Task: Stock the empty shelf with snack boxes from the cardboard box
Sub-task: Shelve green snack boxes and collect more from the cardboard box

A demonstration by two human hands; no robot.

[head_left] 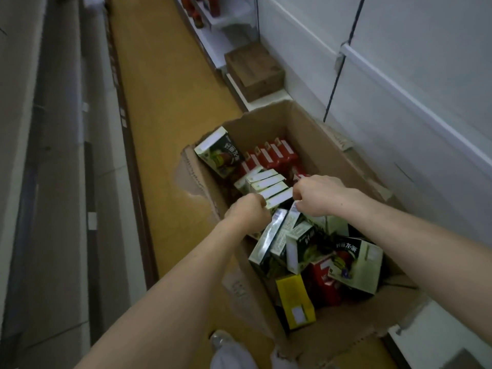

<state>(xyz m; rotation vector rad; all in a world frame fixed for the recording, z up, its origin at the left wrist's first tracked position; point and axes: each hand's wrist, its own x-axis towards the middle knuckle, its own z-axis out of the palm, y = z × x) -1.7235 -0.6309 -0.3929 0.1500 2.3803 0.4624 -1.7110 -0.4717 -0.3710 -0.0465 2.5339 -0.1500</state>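
Note:
An open cardboard box [266, 121] stands on the aisle floor, full of snack boxes. A row of several pale green snack boxes [269, 185] stands on edge in its middle. My left hand [249, 213] grips the row's near left end, and my right hand [316, 194] grips its right end, fingers curled. Behind them stand red snack boxes [274, 155], and one green box [218, 153] leans on the left wall. Loose green, red and yellow boxes [295, 299] lie jumbled at the near end. The white shelf [415, 107] rises at the right.
A wooden crate [254, 70] sits on the low shelf base behind the cardboard box. Red products [191, 9] fill a far shelf. Grey shelving [53, 155] lines the left side of the narrow yellow-floored aisle [165, 102]. My shoe [226, 350] shows at the bottom.

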